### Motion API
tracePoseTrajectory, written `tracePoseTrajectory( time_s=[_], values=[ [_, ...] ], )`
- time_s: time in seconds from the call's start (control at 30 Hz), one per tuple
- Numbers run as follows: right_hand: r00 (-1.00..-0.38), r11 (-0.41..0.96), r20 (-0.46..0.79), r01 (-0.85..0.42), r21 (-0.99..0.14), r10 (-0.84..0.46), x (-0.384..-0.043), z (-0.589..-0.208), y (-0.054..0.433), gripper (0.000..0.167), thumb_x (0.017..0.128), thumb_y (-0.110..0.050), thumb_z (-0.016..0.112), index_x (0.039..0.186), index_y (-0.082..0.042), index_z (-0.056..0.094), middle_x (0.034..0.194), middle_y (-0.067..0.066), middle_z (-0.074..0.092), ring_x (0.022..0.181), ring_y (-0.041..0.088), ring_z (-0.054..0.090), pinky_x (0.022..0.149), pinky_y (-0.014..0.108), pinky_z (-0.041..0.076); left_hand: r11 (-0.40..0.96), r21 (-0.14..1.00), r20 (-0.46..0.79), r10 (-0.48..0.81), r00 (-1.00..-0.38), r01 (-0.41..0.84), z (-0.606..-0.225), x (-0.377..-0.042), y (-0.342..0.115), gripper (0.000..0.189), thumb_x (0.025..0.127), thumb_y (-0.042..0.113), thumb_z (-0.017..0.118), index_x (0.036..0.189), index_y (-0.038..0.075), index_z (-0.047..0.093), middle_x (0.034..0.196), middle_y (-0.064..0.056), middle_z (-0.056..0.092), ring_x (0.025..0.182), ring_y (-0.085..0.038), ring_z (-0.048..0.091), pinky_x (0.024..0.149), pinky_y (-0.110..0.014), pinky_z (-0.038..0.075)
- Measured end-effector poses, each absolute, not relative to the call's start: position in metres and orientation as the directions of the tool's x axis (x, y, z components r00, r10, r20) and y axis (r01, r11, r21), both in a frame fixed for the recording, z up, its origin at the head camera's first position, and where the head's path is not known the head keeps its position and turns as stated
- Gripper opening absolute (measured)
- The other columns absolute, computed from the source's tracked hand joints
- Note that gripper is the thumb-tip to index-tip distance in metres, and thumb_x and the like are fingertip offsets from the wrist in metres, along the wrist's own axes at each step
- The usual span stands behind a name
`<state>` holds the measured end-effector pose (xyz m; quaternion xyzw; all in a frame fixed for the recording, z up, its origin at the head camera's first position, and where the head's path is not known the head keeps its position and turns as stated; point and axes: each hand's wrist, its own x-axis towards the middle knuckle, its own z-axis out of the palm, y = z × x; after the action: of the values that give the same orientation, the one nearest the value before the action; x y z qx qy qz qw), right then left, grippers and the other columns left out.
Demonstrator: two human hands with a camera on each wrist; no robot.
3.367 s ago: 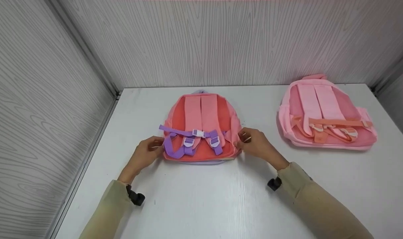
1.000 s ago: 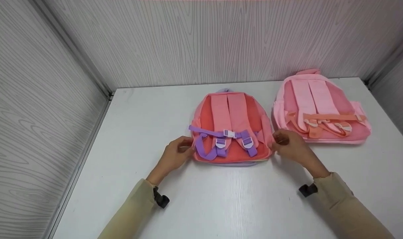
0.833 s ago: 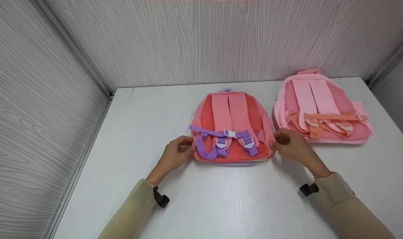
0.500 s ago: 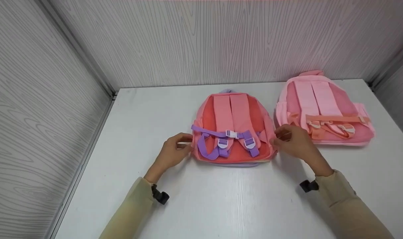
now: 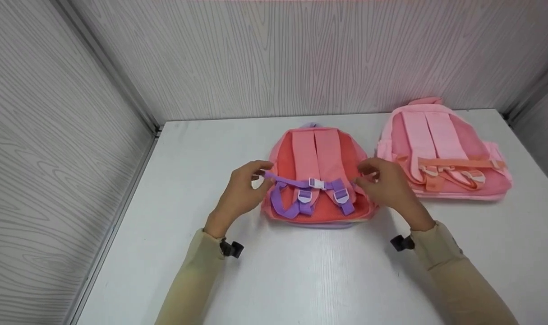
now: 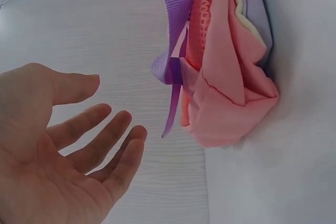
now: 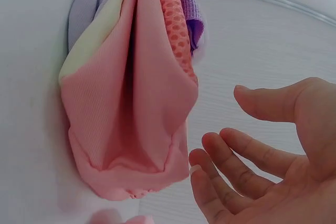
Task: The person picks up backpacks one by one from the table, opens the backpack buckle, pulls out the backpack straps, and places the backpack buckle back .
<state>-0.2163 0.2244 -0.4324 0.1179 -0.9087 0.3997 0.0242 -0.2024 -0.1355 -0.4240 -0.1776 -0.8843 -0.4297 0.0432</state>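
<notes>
A small coral-pink backpack lies on the table with its shoulder straps up. Purple webbing crosses its lower half, joined by a white buckle. My left hand hovers at the bag's left edge, thumb and fingers apart; in the left wrist view there is a gap between it and the loose purple strap end. Over the bag's right edge, my right hand is held with spread fingers, free of the folded side pocket in the right wrist view. Neither hand holds anything.
To the right lies a second, light pink backpack with orange webbing, close beside the coral one. The white table meets wood-grain panels at the back and sides.
The coral backpack has slid right, close to the pink one, between both hands. Since then the hands have let go of its lower sides, risen and moved inward over its edges.
</notes>
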Motion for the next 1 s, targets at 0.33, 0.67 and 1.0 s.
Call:
tracePoseTrajectory(
  time_s=[0.33, 0.67, 1.0],
  values=[
    [-0.935, 0.633, 0.143, -0.328, -0.701, -0.325, -0.228, -0.443, 0.198, 0.044, 0.097, -0.018, 0.080, 0.135, -0.001, 0.069, 0.131, 0.019, 0.071, 0.113, 0.037, 0.067, 0.100, 0.055, 0.058, 0.608, 0.699, 0.177, 0.364, -0.914, 0.377, -0.425, -0.217, -0.094, 0.044, 0.104, 0.022, 0.071, 0.143, 0.002, 0.062, 0.142, -0.016, 0.066, 0.136, -0.035, 0.060, 0.116, -0.048, 0.048],
    [-0.887, 0.620, 0.165, -0.424, -0.661, -0.430, -0.235, -0.452, 0.174, 0.039, 0.094, -0.013, 0.083, 0.128, 0.001, 0.073, 0.118, 0.016, 0.074, 0.107, 0.032, 0.071, 0.099, 0.052, 0.060, 0.692, 0.641, 0.050, 0.393, -0.918, 0.331, -0.430, -0.222, -0.067, 0.044, 0.103, 0.026, 0.072, 0.143, 0.008, 0.065, 0.145, -0.010, 0.065, 0.134, -0.028, 0.060, 0.117, -0.045, 0.049],
    [-0.869, 0.666, 0.195, -0.478, -0.573, -0.455, -0.235, -0.460, 0.161, 0.032, 0.092, -0.011, 0.084, 0.120, 0.001, 0.076, 0.104, 0.015, 0.070, 0.093, 0.031, 0.063, 0.087, 0.045, 0.058, 0.726, 0.596, 0.025, 0.411, -0.911, 0.343, -0.442, -0.229, -0.050, 0.040, 0.100, 0.024, 0.076, 0.138, 0.011, 0.070, 0.127, -0.004, 0.072, 0.118, -0.021, 0.066, 0.111, -0.038, 0.053]
  ],
)
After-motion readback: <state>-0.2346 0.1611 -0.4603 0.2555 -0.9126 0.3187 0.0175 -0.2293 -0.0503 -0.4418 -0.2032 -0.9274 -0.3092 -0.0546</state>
